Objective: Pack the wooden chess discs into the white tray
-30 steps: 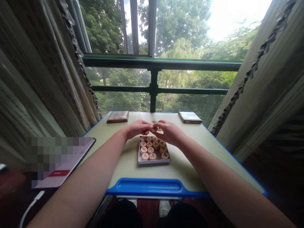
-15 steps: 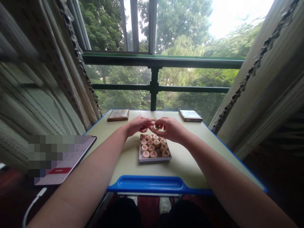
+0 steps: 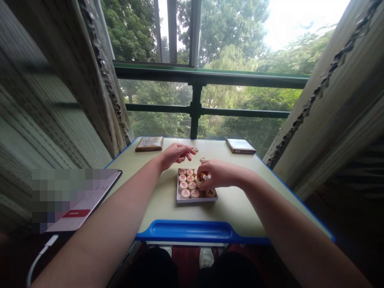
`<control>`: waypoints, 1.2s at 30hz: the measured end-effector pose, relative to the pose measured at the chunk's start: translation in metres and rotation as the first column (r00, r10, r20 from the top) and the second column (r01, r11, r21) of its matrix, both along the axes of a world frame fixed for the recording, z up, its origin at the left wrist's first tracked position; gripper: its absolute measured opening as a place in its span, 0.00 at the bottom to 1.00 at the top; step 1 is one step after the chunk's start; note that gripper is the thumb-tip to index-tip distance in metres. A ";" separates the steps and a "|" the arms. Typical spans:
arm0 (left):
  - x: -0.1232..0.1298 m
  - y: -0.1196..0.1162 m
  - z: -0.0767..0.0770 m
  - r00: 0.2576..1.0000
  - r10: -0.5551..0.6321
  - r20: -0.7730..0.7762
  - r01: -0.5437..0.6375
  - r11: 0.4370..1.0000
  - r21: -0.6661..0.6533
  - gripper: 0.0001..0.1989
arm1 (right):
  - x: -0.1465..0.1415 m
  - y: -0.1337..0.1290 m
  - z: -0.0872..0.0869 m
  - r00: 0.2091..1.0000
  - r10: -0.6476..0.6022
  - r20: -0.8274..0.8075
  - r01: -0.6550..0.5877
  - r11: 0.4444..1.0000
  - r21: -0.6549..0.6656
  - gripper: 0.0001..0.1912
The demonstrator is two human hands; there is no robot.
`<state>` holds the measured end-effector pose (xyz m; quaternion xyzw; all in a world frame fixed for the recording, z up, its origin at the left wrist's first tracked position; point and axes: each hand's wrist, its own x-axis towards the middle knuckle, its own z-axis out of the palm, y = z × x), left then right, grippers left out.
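A shallow box [image 3: 197,200] on the pale table holds several round wooden pieces with red or dark characters, among them a red-marked piece [image 3: 185,193] at its near left corner. My right hand [image 3: 214,174] is over the box's right side, its thumb and fingers pinched on a round piece [image 3: 200,182]. Beyond the box's far left edge, my left hand [image 3: 179,153] hovers with fingers apart and nothing in them. One loose piece [image 3: 196,150] lies by its fingertips, and another [image 3: 203,159] lies just beyond my right hand.
Two flat boxes lie at the table's far corners, one on the left [image 3: 149,144] and one on the right [image 3: 240,146]. A blue tray [image 3: 192,231] lines the near edge. A tablet [image 3: 87,204] with a white cable is at the left.
My right hand has moved from beside my left hand down over the box, with a round piece in its fingers. Two loose pieces beyond the box now show more clearly.
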<state>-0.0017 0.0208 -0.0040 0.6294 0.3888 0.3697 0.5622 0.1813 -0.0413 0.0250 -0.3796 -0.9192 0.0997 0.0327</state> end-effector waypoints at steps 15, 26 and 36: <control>0.000 0.001 0.000 0.999 0.053 -0.003 -0.053 0.996 0.067 0.15 | 0.000 0.004 -0.001 0.998 -0.038 0.041 0.040 0.998 -0.054 0.15; 0.000 0.003 -0.003 0.998 0.066 -0.021 -0.064 0.995 0.071 0.13 | -0.001 0.000 -0.003 0.991 -0.081 0.103 0.084 0.996 -0.026 0.16; 0.001 0.004 -0.005 0.993 0.116 -0.023 -0.114 0.989 0.090 0.08 | -0.006 -0.006 0.000 0.986 -0.094 0.137 0.101 0.994 -0.045 0.13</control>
